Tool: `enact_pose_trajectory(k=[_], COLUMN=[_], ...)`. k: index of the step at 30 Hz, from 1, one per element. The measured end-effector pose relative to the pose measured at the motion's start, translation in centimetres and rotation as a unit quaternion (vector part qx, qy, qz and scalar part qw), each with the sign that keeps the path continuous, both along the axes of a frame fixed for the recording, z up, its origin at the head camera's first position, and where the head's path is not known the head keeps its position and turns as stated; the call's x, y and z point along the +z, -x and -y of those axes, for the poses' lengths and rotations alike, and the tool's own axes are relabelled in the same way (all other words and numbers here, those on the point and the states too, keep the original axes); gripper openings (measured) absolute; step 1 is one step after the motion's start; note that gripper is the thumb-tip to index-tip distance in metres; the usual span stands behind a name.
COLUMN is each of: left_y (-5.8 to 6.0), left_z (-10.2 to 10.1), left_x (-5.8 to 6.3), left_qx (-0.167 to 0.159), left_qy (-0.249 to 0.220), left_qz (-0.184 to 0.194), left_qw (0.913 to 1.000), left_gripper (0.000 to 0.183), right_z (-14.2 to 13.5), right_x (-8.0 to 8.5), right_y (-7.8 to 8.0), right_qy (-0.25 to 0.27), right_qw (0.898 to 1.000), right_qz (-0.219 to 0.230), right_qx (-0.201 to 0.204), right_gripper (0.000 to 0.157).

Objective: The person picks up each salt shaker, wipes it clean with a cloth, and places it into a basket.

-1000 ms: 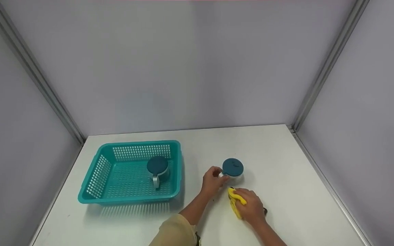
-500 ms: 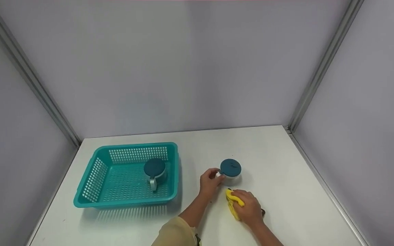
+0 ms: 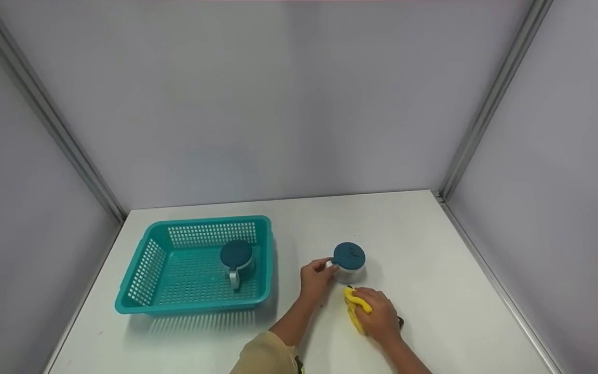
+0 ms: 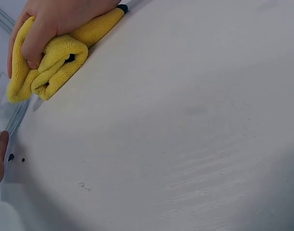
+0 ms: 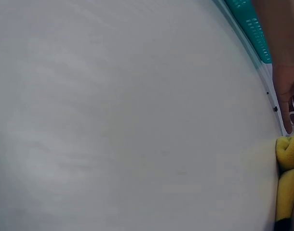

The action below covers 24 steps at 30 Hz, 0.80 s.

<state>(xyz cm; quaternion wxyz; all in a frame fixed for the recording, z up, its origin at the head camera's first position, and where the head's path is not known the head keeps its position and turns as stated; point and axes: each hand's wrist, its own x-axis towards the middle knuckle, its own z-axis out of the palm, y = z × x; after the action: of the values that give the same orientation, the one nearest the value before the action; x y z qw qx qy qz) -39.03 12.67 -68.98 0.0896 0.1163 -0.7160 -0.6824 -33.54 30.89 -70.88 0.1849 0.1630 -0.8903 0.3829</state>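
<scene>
- The hands are apart. The left hand (image 3: 315, 280) pinches the handle of a lidded cup (image 3: 349, 256); the fingers partly hide that handle.
- The right hand (image 3: 378, 314) grips a folded yellow cloth (image 3: 355, 310), on the cup's near side and apart from it.
- The cup stands upright on the white worktop (image 3: 413, 249), right of centre and set in from the far edge. Its lid is dark blue, its body pale.
- A beige sleeve (image 3: 267, 353) covers part of the left forearm.
- Left of the hands, near the worktop's left edge and far-left corner, sits a teal basket (image 3: 211, 307). A second lidded cup (image 3: 236, 254) stands in its right part, handle towards the near side. The left hand lies between basket and held cup.
- Grey walls (image 3: 299, 104) rise beyond the far, left and right edges.
- The held cup's lid bears dark marks, too small to read.
- The left wrist view shows the cloth's rolled folds, a dark tip and a thin squiggle (image 4: 84, 186) on the worktop; the head view does not resolve that squiggle.
- Only the head view shows the second cup; the right wrist view catches just part of the basket.
</scene>
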Motion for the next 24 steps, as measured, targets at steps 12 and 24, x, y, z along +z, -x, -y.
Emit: enact_pose_trajectory(k=[12, 24], left_y=[-0.1, -0.9], left_z=[0.6, 1.6], left_x=[0.4, 2.0], left_qx=[0.002, 0.012], left_qy=[-0.023, -0.002], left_qz=[0.019, 0.024], left_qw=[0.9996, 0.9996], left_gripper=[0.027, 0.023], right_z=[0.1, -0.1], right_x=[-0.1, 0.2], right_y=[0.0, -0.1], right_qy=[0.0, 0.001], right_qw=[1.0, 1.0], right_qz=[-0.007, -0.011], right_qx=[-0.003, -0.001], right_gripper=[0.03, 0.029])
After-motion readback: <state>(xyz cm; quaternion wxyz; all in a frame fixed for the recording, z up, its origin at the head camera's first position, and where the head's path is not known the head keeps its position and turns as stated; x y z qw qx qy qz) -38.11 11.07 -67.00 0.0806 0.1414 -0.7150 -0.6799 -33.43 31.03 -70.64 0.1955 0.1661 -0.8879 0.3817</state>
